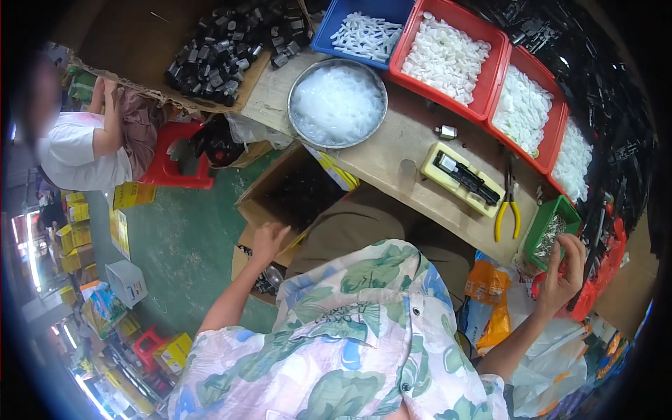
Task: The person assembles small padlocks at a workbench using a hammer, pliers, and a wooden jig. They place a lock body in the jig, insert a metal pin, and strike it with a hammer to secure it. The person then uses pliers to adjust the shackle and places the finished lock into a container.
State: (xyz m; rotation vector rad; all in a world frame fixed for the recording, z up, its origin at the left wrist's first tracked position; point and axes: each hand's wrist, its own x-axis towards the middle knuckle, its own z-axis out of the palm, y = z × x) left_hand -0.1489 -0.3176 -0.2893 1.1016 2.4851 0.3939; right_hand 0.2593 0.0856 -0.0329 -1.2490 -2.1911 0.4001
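"Screws or pins (554,231), bright metal, fill the green plastic bin (538,229) by the curled fingertips of the right hand (565,271), probably set for easy reach."

"Gripping one?"

"Cannot tell. Left hand (267,243): fingers apart, beside an open cardboard carton (270,189)."

"And leftward of the right fingers?"

"Cream block (448,183), its recess seemingly steadying a glossy black mechanism (467,178)."

you have a green floor (182,234) filling the left of the frame, with a red stool (159,166) at its upper edge. bright strips of light (33,252) show at the far left, and your pale worktop (378,157) slants from the upper middle down toward the right.
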